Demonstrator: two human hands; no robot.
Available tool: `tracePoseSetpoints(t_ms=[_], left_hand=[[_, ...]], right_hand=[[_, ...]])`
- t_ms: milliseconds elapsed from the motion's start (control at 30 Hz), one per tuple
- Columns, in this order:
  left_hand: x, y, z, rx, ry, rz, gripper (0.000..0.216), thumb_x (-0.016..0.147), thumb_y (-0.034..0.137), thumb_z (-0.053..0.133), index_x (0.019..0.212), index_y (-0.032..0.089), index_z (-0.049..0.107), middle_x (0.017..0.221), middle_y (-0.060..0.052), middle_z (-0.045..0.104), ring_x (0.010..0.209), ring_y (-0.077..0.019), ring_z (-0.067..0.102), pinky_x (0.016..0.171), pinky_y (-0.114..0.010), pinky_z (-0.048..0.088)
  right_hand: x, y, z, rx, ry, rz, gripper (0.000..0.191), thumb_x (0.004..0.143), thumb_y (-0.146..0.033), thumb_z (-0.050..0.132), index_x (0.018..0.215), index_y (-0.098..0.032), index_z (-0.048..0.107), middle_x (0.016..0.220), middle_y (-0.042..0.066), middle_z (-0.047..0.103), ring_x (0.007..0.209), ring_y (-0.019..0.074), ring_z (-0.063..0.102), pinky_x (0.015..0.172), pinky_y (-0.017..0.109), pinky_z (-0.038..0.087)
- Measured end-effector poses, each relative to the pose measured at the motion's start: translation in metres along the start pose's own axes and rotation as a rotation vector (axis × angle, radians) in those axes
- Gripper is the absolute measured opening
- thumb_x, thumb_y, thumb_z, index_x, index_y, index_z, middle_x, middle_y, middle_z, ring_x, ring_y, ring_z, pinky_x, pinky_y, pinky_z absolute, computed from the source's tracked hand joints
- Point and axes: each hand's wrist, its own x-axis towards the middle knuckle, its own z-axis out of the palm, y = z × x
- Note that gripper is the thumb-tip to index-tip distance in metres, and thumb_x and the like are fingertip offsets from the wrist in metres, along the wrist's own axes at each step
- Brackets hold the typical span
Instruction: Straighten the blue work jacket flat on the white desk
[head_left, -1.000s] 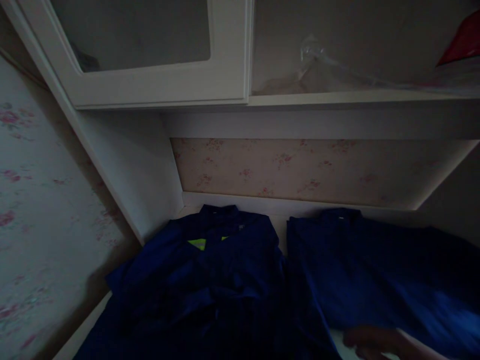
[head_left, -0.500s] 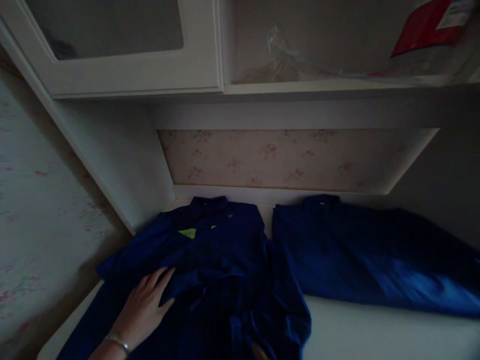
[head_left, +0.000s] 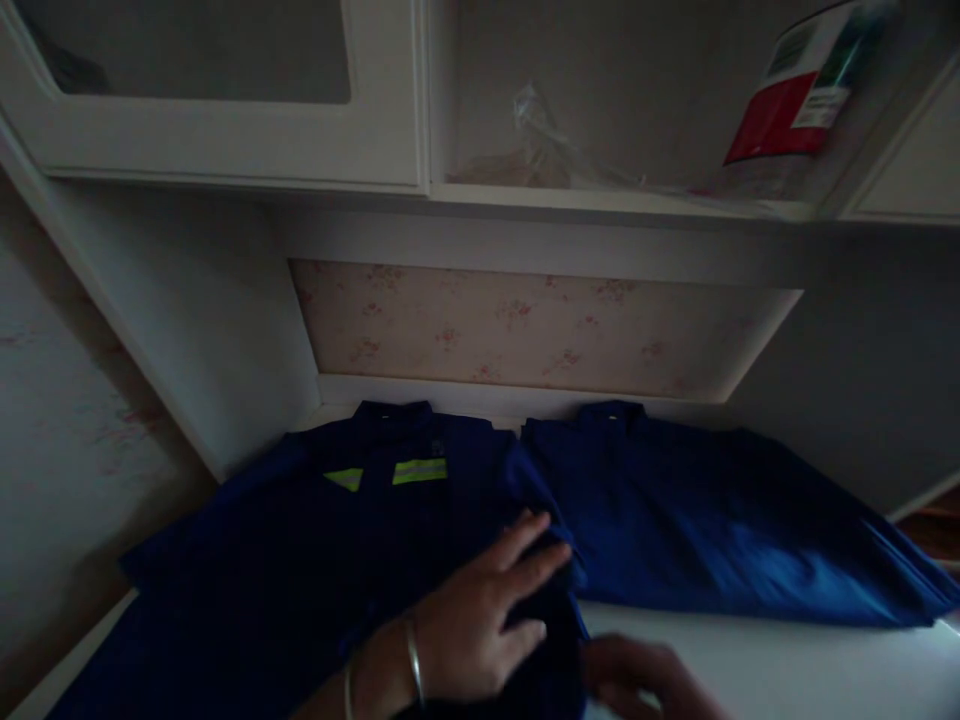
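Observation:
Two dark blue work jackets lie side by side on a white surface (head_left: pixel 787 665). The left jacket (head_left: pixel 300 560) has yellow-green reflective strips near its collar. My left hand (head_left: pixel 480 615), with a bangle on the wrist, rests flat with fingers spread on the left jacket's right side. My right hand (head_left: pixel 645 680) is blurred at the bottom edge, beside that jacket's right hem; whether it holds cloth I cannot tell. The right jacket (head_left: pixel 705 520) lies flat, untouched.
A white cabinet door (head_left: pixel 225 130) and an open shelf (head_left: pixel 615 200) hang above, holding a clear plastic bag (head_left: pixel 555 150) and a red and white package (head_left: pixel 787 110). Floral wallpaper (head_left: pixel 525 325) backs the niche. The scene is dim.
The view shifted left and down. My left hand slid from the left jacket's left side to its right side, smoothing it so both reflective strips show. My right hand came into view.

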Motion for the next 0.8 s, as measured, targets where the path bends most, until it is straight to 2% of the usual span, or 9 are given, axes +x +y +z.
tracePoseSetpoints(t_ms=[67,133,233,367,500,533,600,700,800], left_hand=[[0.003,0.009,0.019,-0.097,-0.092,0.032,0.068,0.080,0.023,0.065,0.143,0.036,0.041,0.159,0.002,0.030,0.143,-0.0189,0.031,0.116,-0.035,0.033],[-0.007,-0.004,0.024,-0.096,0.039,-0.074,0.050,0.086,0.030,0.060,0.135,0.035,0.050,0.151,0.002,0.044,0.137,-0.0160,0.042,0.114,-0.033,0.037],[-0.035,-0.054,0.014,0.099,0.275,-0.343,0.042,0.095,0.043,0.040,0.133,0.029,0.053,0.143,-0.004,0.053,0.132,-0.0175,0.048,0.114,-0.039,0.038],[-0.090,-0.127,-0.003,0.551,0.390,-0.638,0.057,0.093,0.052,0.035,0.137,0.020,0.050,0.145,-0.011,0.051,0.134,-0.0282,0.046,0.114,-0.058,0.031],[-0.148,-0.177,-0.023,0.763,0.338,-0.881,0.062,0.088,0.056,0.038,0.141,0.026,0.045,0.153,-0.007,0.040,0.143,-0.0353,0.030,0.108,-0.075,0.022],[-0.161,-0.189,-0.031,0.753,0.313,-0.895,0.060,0.087,0.056,0.039,0.140,0.027,0.048,0.153,-0.006,0.040,0.143,-0.0346,0.031,0.108,-0.074,0.023],[-0.187,-0.212,-0.053,0.724,0.288,-0.846,0.053,0.089,0.050,0.036,0.131,0.027,0.058,0.150,-0.005,0.045,0.136,-0.0290,0.044,0.113,-0.059,0.031],[-0.218,-0.238,-0.095,0.746,0.312,-0.761,0.046,0.088,0.032,0.034,0.113,0.019,0.070,0.140,-0.010,0.057,0.119,-0.0230,0.061,0.108,-0.036,0.044],[-0.226,-0.232,-0.119,0.873,0.373,-0.748,0.050,0.078,0.018,0.040,0.119,0.009,0.066,0.136,-0.019,0.058,0.121,-0.0306,0.059,0.111,-0.045,0.040]], right_hand=[[0.017,0.027,-0.020,-0.137,0.146,0.087,0.048,0.091,-0.046,0.052,0.134,-0.025,0.054,0.136,0.011,0.058,0.122,0.0281,0.056,0.101,0.046,0.047],[0.032,0.056,-0.033,-0.385,0.235,0.152,0.068,0.081,-0.050,0.063,0.143,-0.028,0.045,0.150,0.011,0.043,0.137,0.0337,0.039,0.112,0.054,0.034],[0.044,0.092,-0.037,-0.680,0.196,0.150,0.069,0.084,-0.059,0.057,0.146,-0.034,0.039,0.156,0.006,0.032,0.143,0.0346,0.026,0.114,0.062,0.021],[0.044,0.115,-0.044,-0.791,0.148,0.070,0.062,0.089,-0.065,0.044,0.146,-0.043,0.034,0.155,0.002,0.034,0.140,0.0331,0.034,0.111,0.060,0.030],[0.043,0.124,-0.063,-0.766,0.017,-0.025,0.076,0.082,-0.067,0.055,0.147,-0.045,0.025,0.157,0.001,0.028,0.140,0.0340,0.033,0.109,0.057,0.034],[0.043,0.127,-0.067,-0.747,-0.004,-0.024,0.075,0.081,-0.066,0.057,0.147,-0.045,0.027,0.157,0.001,0.028,0.140,0.0339,0.033,0.109,0.056,0.034],[0.044,0.132,-0.072,-0.674,-0.007,0.001,0.063,0.084,-0.060,0.056,0.143,-0.045,0.039,0.153,-0.001,0.036,0.138,0.0324,0.038,0.109,0.053,0.037],[0.045,0.140,-0.079,-0.453,0.157,0.088,0.046,0.090,-0.046,0.047,0.134,-0.036,0.056,0.139,0.001,0.056,0.126,0.0285,0.054,0.103,0.044,0.045],[0.048,0.144,-0.096,-0.240,0.483,0.290,0.053,0.085,-0.045,0.045,0.131,-0.022,0.058,0.109,0.009,0.073,0.097,0.0309,0.069,0.082,0.042,0.055]])
